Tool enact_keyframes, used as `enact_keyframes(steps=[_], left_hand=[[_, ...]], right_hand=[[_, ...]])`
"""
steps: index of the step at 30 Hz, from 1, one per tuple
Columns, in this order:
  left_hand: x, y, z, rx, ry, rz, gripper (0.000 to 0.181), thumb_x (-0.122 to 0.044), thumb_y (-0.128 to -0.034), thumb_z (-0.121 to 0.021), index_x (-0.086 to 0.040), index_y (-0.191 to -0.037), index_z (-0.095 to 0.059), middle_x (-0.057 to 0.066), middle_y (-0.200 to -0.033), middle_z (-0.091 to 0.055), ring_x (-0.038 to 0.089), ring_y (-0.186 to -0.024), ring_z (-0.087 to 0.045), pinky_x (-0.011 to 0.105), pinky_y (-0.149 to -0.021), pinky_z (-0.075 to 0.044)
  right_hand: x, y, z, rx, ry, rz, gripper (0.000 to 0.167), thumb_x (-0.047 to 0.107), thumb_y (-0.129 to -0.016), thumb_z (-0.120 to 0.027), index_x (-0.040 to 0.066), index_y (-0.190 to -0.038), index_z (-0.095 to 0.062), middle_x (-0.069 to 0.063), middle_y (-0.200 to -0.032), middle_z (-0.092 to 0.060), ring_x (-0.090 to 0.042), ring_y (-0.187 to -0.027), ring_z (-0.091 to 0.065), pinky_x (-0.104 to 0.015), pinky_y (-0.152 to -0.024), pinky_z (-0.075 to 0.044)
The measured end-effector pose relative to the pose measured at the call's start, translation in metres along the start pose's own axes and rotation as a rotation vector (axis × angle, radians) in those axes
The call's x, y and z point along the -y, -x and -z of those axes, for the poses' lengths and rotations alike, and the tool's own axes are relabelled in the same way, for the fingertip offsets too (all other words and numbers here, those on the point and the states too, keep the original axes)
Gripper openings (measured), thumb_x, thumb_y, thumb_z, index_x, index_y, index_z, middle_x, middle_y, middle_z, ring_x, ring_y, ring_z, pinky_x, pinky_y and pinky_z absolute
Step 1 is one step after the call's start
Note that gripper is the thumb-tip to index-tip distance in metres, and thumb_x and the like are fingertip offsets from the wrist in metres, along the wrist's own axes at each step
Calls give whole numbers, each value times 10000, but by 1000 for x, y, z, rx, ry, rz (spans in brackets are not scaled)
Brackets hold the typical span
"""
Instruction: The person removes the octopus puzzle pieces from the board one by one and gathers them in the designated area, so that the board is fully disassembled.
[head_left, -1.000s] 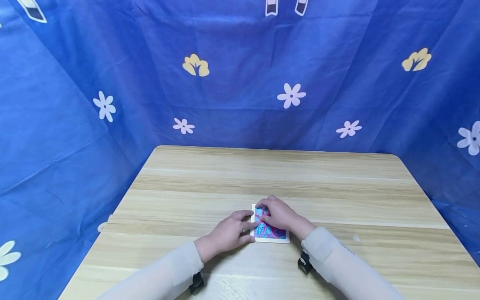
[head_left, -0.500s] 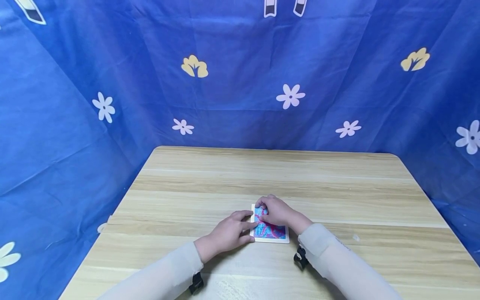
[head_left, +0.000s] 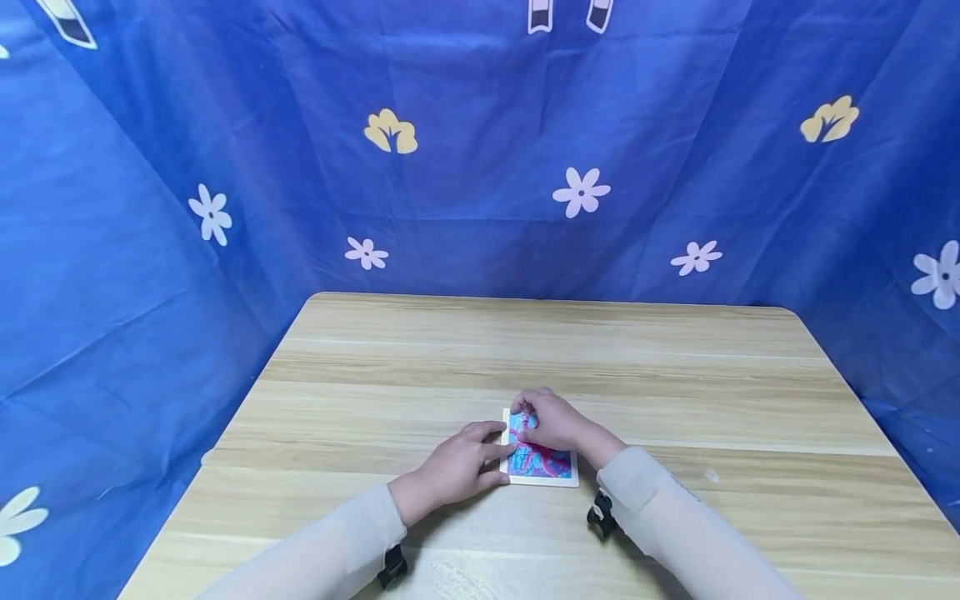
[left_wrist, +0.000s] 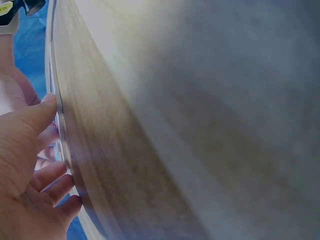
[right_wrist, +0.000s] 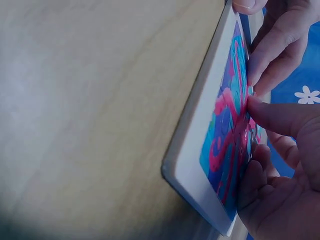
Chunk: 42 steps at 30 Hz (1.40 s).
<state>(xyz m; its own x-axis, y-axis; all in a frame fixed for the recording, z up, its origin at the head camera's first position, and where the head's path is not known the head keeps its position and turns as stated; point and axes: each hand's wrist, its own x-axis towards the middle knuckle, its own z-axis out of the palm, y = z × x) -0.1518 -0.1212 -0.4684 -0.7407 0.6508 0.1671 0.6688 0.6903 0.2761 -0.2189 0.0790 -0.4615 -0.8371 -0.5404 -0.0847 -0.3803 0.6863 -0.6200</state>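
Head view: we see white-edged picture board [head_left: 551, 467] flat on wooden bench [head_left: 600, 342], blue flowered cloth [head_left: 480, 225] behind. Left hand [head_left: 457, 467], fingers spread apart, touches board's left side. Right hand [head_left: 562, 425], fingers bent, rests over board's upper right.

Left wrist view: we see left fingertips along board's edge.

Right wrist view: right thumb touches board's blue-and-pink face; whether right hand grips anything, we cannot tell.

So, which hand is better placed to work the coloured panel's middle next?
Probably the right hand: it's over the panel, thumb near its middle; the left hand is mainly at the frame's left rim.
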Motion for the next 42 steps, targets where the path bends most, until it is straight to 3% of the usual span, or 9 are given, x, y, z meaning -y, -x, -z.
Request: enact_keyframes(steps=[6,12,19,26,32,42], left_hand=[[-3,0,-2,-2,-4,2,458,-373,-841,-712,-107,-1210,-666,182,-1324,-513,327,-1203,-498,428,-997,-423],[-7,1,-3,-2,5,8,456,-361,-841,-715,-99,-1210,-665,188,-1321,-513,328,-1204,-497,428,-1003,-417],[-15,3,-10,-17,-9,18,457,-368,-840,-713,-102,-1208,-666,187,-1321,-514,331,-1200,-500,433,-996,-423],[-24,5,-17,-44,-24,27,468,-379,-831,-717,-103,-1206,-667,187,-1314,-519,339,-1189,-508,443,-985,-432],[-26,4,-17,-18,-18,51,480,-397,-844,-701,-112,-1227,-655,174,-1327,-509,329,-1207,-494,434,-1004,-415],[-26,5,-17,6,-16,74,485,-408,-855,-688,-119,-1242,-645,176,-1338,-498,324,-1226,-478,426,-1021,-399]], right_hand=[[-3,4,2,-35,-95,45,274,46,-793,-752,104,-1025,-619,3,-876,-539,-127,-777,-507,-308,-749,-455],[-7,7,4,-53,-216,1,192,-10,-833,-689,88,-995,-657,36,-830,-569,-96,-743,-526,-231,-675,-466],[-16,14,3,-54,-273,10,176,-7,-829,-690,78,-982,-677,26,-838,-603,-120,-751,-563,-253,-640,-497],[-30,22,7,-54,-317,-8,179,2,-840,-672,77,-1002,-681,11,-854,-629,-130,-768,-592,-281,-692,-512],[-43,28,20,-54,-334,-39,178,27,-860,-665,71,-1033,-679,-6,-885,-632,-143,-805,-605,-291,-735,-517],[-67,39,39,-60,-406,-118,206,-19,-867,-632,17,-1067,-669,-51,-895,-633,-176,-797,-613,-306,-677,-551]])
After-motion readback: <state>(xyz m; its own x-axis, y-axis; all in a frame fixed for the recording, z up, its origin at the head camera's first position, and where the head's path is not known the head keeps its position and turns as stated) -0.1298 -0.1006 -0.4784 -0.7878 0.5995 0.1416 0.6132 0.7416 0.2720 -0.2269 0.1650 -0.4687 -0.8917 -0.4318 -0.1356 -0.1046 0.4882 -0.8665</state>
